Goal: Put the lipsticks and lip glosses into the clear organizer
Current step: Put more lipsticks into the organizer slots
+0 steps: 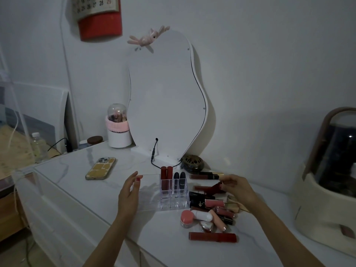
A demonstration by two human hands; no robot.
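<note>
a dim room with a pale wall, and a white marble-look desk (77, 170) carrying a tall wavy mirror (165, 97) at the back. in front of it stands the clear organizer (163, 191), with two red tubes (166, 174) and two dark lipsticks (179, 178) upright in its rear right cells; the rest looks unfilled. it seems light, rigid and slippery, best steadied by its side wall. the loose lipsticks and glosses (213, 211) lie heaped just right of it, small hard cylinders likely to roll, best pinched mid-barrel. the left hand (131, 191) rests against the organizer's left end, fingers loosely curved. the right hand (238, 187) reaches over the heap, fingertips pinching a dark red tube (214, 187).
</note>
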